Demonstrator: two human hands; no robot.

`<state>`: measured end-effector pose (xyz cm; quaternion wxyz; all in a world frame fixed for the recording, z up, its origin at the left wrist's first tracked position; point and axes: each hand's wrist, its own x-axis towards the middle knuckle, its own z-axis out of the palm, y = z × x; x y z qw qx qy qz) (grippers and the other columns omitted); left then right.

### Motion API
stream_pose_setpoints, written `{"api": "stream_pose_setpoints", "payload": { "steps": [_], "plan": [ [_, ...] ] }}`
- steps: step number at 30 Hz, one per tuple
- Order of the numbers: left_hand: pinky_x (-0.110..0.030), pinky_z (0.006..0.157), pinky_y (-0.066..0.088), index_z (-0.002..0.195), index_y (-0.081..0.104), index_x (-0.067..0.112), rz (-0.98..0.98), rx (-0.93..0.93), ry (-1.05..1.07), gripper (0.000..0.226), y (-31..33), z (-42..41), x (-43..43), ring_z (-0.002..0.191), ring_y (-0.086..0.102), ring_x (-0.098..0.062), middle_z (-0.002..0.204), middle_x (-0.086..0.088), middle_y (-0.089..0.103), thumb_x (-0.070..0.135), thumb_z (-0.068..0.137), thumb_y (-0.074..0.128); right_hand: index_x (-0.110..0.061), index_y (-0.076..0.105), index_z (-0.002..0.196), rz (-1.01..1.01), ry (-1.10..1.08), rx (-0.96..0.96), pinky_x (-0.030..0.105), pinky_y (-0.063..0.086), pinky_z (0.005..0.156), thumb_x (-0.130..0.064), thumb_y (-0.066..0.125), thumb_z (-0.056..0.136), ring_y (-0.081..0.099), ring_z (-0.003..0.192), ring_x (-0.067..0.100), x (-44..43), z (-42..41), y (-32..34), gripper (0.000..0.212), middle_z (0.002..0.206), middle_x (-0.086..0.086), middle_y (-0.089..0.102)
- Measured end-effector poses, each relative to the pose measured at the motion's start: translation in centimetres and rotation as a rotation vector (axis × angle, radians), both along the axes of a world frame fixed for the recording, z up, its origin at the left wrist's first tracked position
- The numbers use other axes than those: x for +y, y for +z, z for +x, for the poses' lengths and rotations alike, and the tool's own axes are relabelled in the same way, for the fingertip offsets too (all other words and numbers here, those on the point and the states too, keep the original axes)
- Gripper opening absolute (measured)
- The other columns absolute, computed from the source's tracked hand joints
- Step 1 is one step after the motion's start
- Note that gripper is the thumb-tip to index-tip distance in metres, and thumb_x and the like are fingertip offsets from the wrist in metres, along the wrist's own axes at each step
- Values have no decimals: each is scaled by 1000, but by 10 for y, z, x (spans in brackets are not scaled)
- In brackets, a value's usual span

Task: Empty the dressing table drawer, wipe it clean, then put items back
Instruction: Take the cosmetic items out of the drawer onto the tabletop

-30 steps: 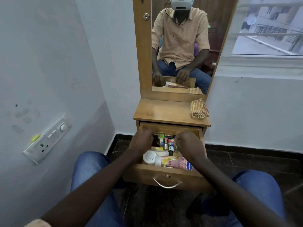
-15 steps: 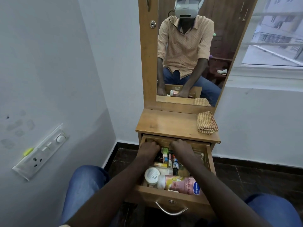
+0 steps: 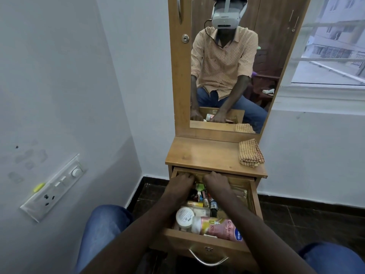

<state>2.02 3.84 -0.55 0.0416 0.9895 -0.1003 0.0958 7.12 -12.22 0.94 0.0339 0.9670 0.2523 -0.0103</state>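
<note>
Hands of a seated person reach deep into the open drawer (image 3: 198,244) of a dressing table. The left hand (image 3: 181,183) and right hand (image 3: 217,183) sit side by side at the drawer's back edge, just under the tabletop (image 3: 205,155), knuckles up and fingers curled downward. Fingertips are hidden, so whether either hand has hold of anything cannot be told.

Between and below the wrists lies a cluster of small bottles (image 3: 207,200). Nearer the drawer front, a white jar (image 3: 184,215) stands beside a pink bottle (image 3: 217,227) lying on its side. A metal handle (image 3: 207,259) hangs on the drawer front.

A folded checked cloth (image 3: 250,153) rests at the tabletop's right edge. The mirror (image 3: 227,66) above reflects the person in a headset and patterned shirt. A switch panel (image 3: 53,188) is on the left wall, a window (image 3: 331,46) at the right. Knees in jeans (image 3: 102,230) flank the drawer.
</note>
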Motion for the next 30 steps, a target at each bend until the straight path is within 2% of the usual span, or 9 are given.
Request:
{"api": "stream_pose_setpoints", "payload": {
  "steps": [4,8,11,13,15,19,21,26,30],
  "plan": [
    [-32,76,43,111,67,15,-312,-66,36,20,8,-5,0,106,60,-22,117,-2,68,19,92,64,-9,67,121,6,-20,-21,41,57,90,-10,68,99,68,101,25,4,-2,1,22,114,10,66],
    [-35,87,49,106,67,19,-546,-25,11,19,10,-11,2,99,57,-12,107,4,67,15,88,62,-12,66,126,24,-9,-34,34,54,80,-15,67,100,65,89,22,6,-8,-1,27,109,8,66],
    [-37,82,53,97,67,23,-721,30,27,12,14,-12,1,90,61,-9,94,10,67,20,87,60,-17,66,129,30,9,-62,32,46,73,-19,65,101,66,91,22,6,-12,-1,29,107,5,65],
    [-31,77,54,96,68,21,-819,46,52,10,20,-14,-1,86,64,-7,91,9,68,19,89,61,-19,67,130,38,16,-68,32,47,73,-20,66,100,67,92,21,7,-13,-2,30,110,5,68],
    [-19,73,49,99,69,17,-894,59,69,11,27,-17,-2,85,64,-5,94,5,69,15,93,60,-21,67,129,70,20,-64,29,46,70,-23,69,99,61,82,17,8,-14,-5,31,107,3,68],
    [-8,66,46,105,68,10,-1042,113,119,13,39,-21,0,85,62,-6,104,-5,70,13,99,57,-13,68,124,70,15,-31,29,54,74,-21,70,98,58,77,15,9,-15,-8,27,99,3,62],
    [-11,68,48,103,70,14,-1081,111,130,12,45,-20,4,86,66,-9,103,-4,72,16,99,58,-11,69,122,69,12,-22,29,57,76,-18,69,98,59,76,15,6,-16,-7,25,97,2,62],
    [-33,81,56,101,70,22,-1123,63,130,11,61,-14,17,95,69,-18,101,1,73,26,95,62,-17,64,132,190,53,-99,33,59,83,-21,69,97,63,98,18,-1,-23,2,35,125,7,64],
    [-41,90,59,113,71,25,-1114,-26,179,34,79,4,30,101,69,-14,107,6,73,40,84,61,-12,69,112,274,107,-103,28,52,80,-28,68,98,58,96,16,-6,-32,26,21,113,5,64]
  ]
}}
